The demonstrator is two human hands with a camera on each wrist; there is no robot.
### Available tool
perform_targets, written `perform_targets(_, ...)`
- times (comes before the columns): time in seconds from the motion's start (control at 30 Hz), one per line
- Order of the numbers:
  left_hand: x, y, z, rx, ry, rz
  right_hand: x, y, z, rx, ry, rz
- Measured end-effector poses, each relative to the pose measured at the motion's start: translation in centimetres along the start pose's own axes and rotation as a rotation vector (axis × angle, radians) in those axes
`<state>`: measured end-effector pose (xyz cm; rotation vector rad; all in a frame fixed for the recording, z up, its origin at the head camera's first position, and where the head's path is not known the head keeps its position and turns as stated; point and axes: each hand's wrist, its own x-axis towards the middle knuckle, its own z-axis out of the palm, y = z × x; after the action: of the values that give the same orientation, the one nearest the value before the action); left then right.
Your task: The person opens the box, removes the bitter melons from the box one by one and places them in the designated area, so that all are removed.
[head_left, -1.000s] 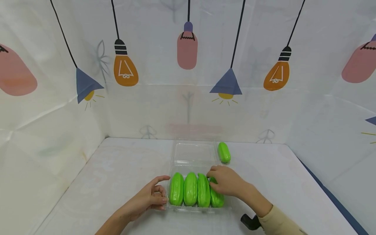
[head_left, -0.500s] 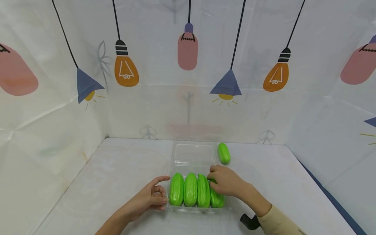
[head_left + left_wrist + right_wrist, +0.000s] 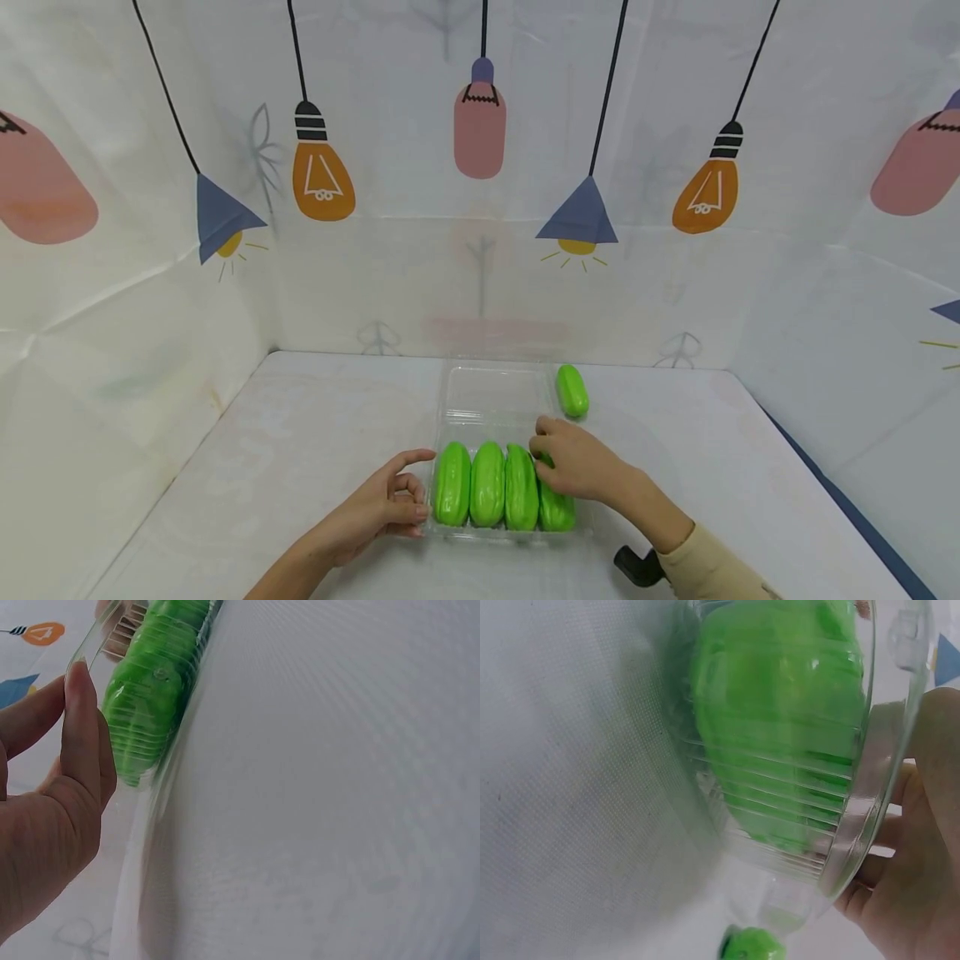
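In the head view, several bright green, glossy cucumbers [image 3: 487,485] lie side by side in a clear plastic box [image 3: 480,431] with its lid folded back. My left hand [image 3: 378,504] holds the box's left edge, thumb and fingers at the rim; the left wrist view shows the thumb on the clear rim [image 3: 91,646]. My right hand [image 3: 581,460] grips the far end of the rightmost cucumber [image 3: 557,507], its fingers curled over it and hiding that end. Through the box wall, the right wrist view shows green cucumber [image 3: 780,712] close up.
Another green cucumber [image 3: 572,390] lies on the white table beyond the right hand, beside the clear lid [image 3: 498,390]. A black, bent object [image 3: 637,567] shows by the right sleeve [image 3: 708,562]. White sheets printed with lamps [image 3: 480,275] enclose the table.
My right hand's fingers have shifted very slightly, and the cucumbers in the box sit a touch further right. The left hand stays at the box's edge.
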<state>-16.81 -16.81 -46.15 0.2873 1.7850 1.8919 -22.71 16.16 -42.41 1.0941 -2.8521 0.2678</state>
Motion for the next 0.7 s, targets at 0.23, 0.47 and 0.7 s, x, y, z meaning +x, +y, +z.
perform_targets(0.23,0.0,0.0,0.1,0.008,0.013,0.004,-0.1,0.1,-0.1,0.058,-0.001,0.002)
perform_targets(0.47,-0.1,0.0,0.1,0.014,0.007,0.008,-0.3,0.2,-0.7,0.163,-0.002,0.027)
perform_targets(0.7,0.0,0.0,0.0,0.022,0.006,0.011,-0.5,0.4,-1.7,0.282,-0.020,0.079)
